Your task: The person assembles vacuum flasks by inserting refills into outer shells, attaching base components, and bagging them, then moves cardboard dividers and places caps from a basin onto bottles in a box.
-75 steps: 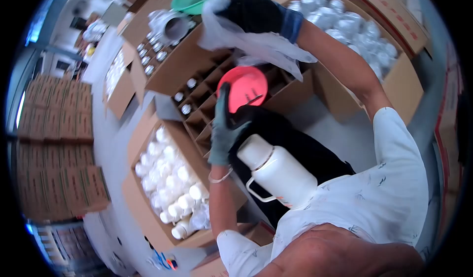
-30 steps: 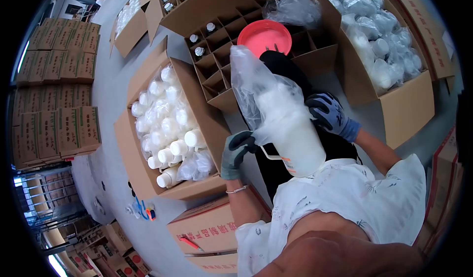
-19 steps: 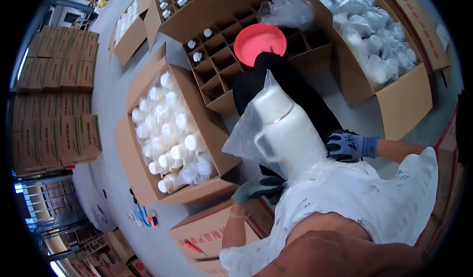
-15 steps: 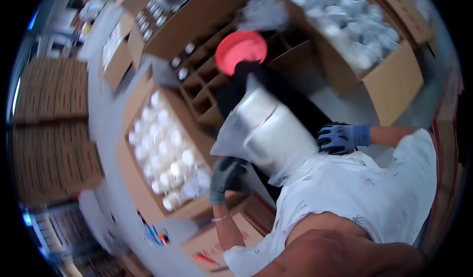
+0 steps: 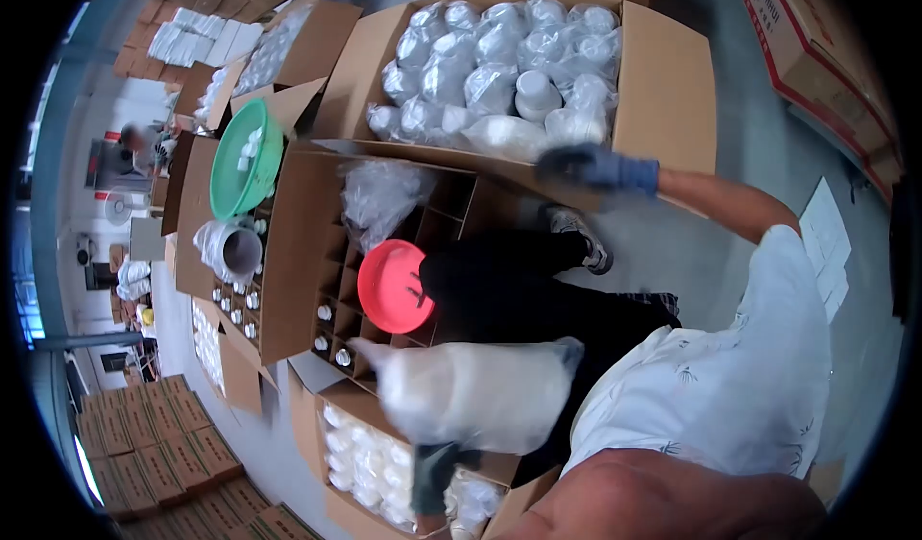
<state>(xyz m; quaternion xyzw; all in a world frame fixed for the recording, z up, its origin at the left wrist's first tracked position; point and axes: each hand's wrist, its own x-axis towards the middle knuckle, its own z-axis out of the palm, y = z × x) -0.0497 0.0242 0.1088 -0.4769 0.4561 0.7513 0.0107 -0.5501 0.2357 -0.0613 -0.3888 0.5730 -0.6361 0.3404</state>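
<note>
Head view: brown cardboard cartons crowd our grey floor; left hand just beside the plastic-bagged white flask, right hand blurred; whether fingers grip, we cannot tell.

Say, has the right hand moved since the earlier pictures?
Yes: from beside the bagged jug, the right hand moved toward the open carton of bagged containers, and is now by its near edge.

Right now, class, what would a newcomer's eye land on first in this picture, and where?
Probably the bright red dish over the divided carton, left of centre. Next, perhaps, the green basin to its upper left, and the plastic-wrapped white vessel below the dish, with the left hand at its lower edge.
</note>
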